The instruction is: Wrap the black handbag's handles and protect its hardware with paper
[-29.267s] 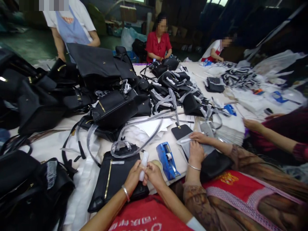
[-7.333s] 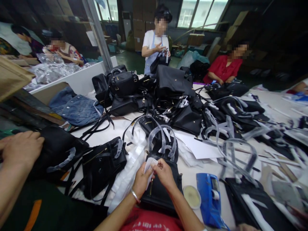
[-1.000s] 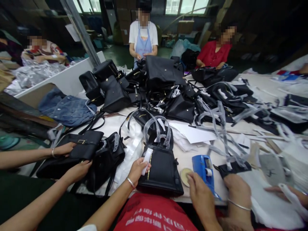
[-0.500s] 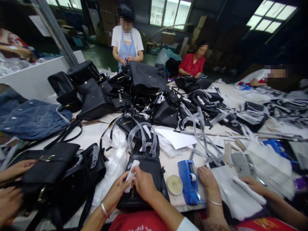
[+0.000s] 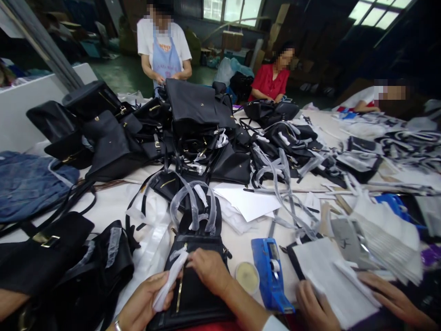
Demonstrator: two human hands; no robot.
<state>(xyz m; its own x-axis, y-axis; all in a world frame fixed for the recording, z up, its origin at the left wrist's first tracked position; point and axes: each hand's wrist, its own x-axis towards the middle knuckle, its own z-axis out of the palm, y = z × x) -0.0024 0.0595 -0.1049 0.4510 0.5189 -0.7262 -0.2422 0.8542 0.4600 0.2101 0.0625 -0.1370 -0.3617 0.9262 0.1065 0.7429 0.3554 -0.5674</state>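
A black backpack (image 5: 203,294) lies flat in front of me, its gold zipper (image 5: 179,289) facing up and its handle and straps (image 5: 184,202) wrapped in clear film. My left hand (image 5: 146,294) is closed around a folded strip of thin white wrapping (image 5: 168,285) over the bag's left side. The strip's upper end lies by the top of the zipper. There my right hand (image 5: 210,269) rests over the bag with its fingers bent together, close beside the strip; what its fingertips pinch is hidden.
Right of the bag are a round tin (image 5: 247,277) and a blue tape dispenser (image 5: 270,276). A neighbour's hands (image 5: 315,299) hold white sheets (image 5: 334,276). Black bags (image 5: 193,105) are piled ahead, more lie at left (image 5: 44,257). White paper (image 5: 248,202) lies beyond the dispenser. Co-workers stand or sit opposite.
My left hand has drawn down and left with the white strip, which now shows longer. My right hand has moved slightly up the bag. The neighbour's left hand has shifted onto the white sheets.
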